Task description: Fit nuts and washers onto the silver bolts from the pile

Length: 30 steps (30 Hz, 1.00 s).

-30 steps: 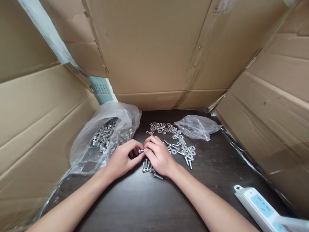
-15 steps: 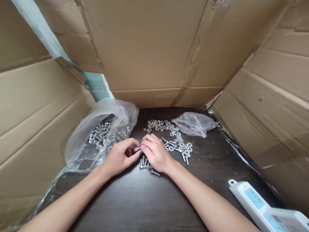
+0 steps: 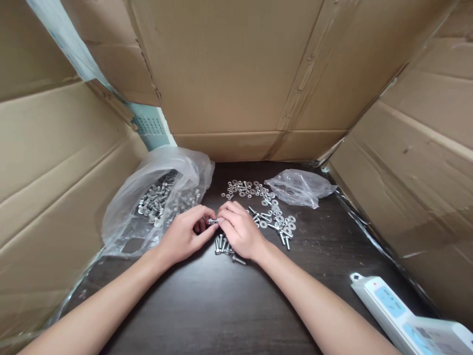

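A small silver bolt [image 3: 213,221] lies crosswise between my two hands. My left hand [image 3: 186,233] is closed, pinching the head end between thumb and fingers. From the other side my right hand [image 3: 240,230] closes on the far end, and its fingers hide that tip, so I cannot tell whether a nut or washer is on it. Just below my right hand lies a small group of bolts [image 3: 222,244], partly covered by it. One single bolt [image 3: 239,260] sits nearest to me. Beyond my right hand are scattered washers [image 3: 262,224], nuts and more bolts [image 3: 283,238].
On the left stands an open clear plastic bag [image 3: 121,207] with many bolts [image 3: 155,202] inside. An empty-looking plastic bag [image 3: 301,187] lies at the back right. A white power strip [image 3: 401,315] is at the front right. Cardboard walls [image 3: 236,74] enclose the dark table [image 3: 207,310].
The hands stay together around the bolt, with slight finger movement; more of the bolt shows between them now. The whole view has shifted a little. The loose hardware lies as before.
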Motion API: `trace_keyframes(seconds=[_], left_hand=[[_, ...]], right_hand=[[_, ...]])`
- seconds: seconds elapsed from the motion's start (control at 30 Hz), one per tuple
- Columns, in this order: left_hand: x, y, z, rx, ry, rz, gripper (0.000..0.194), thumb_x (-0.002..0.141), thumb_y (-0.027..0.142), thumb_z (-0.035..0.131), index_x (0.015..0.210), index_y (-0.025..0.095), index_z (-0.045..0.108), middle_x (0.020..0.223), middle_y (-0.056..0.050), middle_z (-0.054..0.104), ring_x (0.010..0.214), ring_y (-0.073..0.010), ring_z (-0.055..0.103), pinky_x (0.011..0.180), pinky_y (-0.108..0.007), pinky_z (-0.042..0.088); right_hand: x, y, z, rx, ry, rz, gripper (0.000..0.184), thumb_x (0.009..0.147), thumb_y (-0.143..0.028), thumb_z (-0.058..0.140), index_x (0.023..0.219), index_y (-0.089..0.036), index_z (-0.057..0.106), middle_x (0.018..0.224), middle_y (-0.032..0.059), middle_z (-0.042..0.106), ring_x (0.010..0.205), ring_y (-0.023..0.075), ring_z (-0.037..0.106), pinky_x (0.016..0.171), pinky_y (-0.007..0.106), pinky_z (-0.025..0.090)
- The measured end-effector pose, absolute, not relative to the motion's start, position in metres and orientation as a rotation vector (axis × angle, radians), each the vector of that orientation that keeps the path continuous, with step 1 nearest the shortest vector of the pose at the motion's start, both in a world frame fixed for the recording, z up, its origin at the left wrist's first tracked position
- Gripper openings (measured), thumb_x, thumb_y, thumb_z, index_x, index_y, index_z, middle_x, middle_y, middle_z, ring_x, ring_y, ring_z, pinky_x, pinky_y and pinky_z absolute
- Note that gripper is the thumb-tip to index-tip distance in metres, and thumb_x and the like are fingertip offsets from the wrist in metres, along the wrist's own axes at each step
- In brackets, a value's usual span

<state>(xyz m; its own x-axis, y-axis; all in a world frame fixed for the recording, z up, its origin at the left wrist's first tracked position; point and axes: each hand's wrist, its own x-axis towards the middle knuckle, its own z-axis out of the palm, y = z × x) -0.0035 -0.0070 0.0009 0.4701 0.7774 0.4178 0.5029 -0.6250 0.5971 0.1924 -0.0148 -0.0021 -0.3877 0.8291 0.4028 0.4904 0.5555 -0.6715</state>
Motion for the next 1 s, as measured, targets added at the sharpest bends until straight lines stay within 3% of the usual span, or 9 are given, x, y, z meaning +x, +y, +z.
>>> trace_keyframes(seconds=[1.0], left_hand=[[-0.0037, -0.0078, 0.0017, 2.332, 1.047, 0.971, 0.009, 0.095, 0.027, 0.064, 0.098, 0.019, 0.063, 0.075, 0.003, 0.061, 0.062, -0.0110, 0.059, 0.061, -0.023, 0.048]], right_hand=[[0.1936, -0.0151, -0.0015, -1.084, -2.148, 0.523, 0.025, 0.103, -0.017, 0.043, 0.085, -0.019, 0.060, 0.097, 0.0056, 0.062, 0.092, 0.0203, 0.053, 0.086, 0.037, 0.041]])
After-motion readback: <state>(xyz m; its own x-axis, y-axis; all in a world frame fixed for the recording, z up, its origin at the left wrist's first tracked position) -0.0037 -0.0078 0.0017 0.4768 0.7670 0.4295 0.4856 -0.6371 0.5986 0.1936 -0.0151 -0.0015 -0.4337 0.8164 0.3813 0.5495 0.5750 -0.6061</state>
